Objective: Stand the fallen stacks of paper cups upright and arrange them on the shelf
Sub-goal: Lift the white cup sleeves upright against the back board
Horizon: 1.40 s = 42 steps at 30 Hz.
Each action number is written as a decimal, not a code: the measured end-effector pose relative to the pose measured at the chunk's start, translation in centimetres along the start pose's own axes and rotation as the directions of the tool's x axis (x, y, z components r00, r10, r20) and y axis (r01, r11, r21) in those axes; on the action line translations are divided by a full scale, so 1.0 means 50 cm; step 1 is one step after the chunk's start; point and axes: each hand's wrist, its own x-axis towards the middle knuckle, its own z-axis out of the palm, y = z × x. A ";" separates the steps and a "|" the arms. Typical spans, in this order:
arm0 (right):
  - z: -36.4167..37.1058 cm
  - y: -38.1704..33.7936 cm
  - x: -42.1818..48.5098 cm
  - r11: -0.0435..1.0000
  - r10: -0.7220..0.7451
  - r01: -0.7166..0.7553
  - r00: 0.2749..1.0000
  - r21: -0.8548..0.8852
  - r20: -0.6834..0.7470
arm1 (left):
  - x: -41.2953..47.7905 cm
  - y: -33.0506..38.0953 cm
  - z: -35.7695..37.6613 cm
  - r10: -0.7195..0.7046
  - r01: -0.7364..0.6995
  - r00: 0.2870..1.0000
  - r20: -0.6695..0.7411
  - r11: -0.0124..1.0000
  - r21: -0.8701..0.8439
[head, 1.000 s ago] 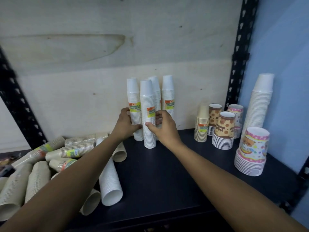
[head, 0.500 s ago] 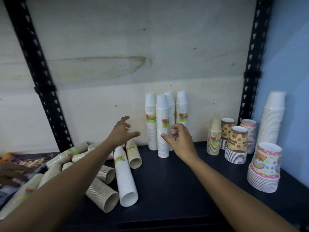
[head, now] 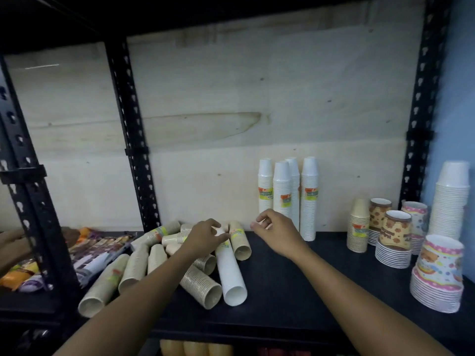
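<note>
Pale plywood back panel (head: 231,98) is seen across most of the view, with a black shelf board (head: 282,283) set below it, black slotted uprights (head: 133,140) standing at the left and right, and a blue wall (head: 458,98) showing at the far right. On the left half of the board a heap of fallen beige stacks (head: 133,265) is spread, open mouths turned toward the camera, and a fallen white stack (head: 231,276) is laid among them at the heap's right side. Four upright white stacks (head: 285,196) are grouped against the panel near the middle. Further right a tall white stack (head: 449,201), printed cup stacks (head: 437,273) and a short beige stack (head: 358,224) are stood upright. Snack packets (head: 97,250) are piled beyond the left upright. The far, closed end of the fallen white stack is gripped by the left hand (head: 205,237), its fingers and thumb curled round it. The right hand (head: 277,231) is held in the air in front of the upright white stacks, fingers loosely curled, with nothing held. Yellow-green labels with an orange patch are wrapped round the white and beige stacks; the print on them is too blurred to be read.
</note>
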 end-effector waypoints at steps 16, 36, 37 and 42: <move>0.141 -0.055 -0.036 0.929 0.319 -0.216 0.879 -0.301 0.353 | 0.032 -0.072 -0.016 0.045 -0.045 0.999 0.005 0.986 0.161; 0.144 -0.084 -0.034 0.915 0.399 -0.331 0.824 -0.230 0.403 | 0.071 -0.217 -0.159 0.057 -0.417 0.813 0.579 0.750 0.513; 0.142 -0.086 -0.035 0.915 0.403 -0.346 0.817 -0.209 0.412 | 0.073 -0.220 -0.162 0.066 -0.427 0.803 0.592 0.757 0.495; 0.130 -0.085 -0.040 0.914 0.403 -0.379 0.823 -0.141 0.401 | 0.064 -0.206 -0.194 0.041 -0.334 0.860 0.509 0.800 0.499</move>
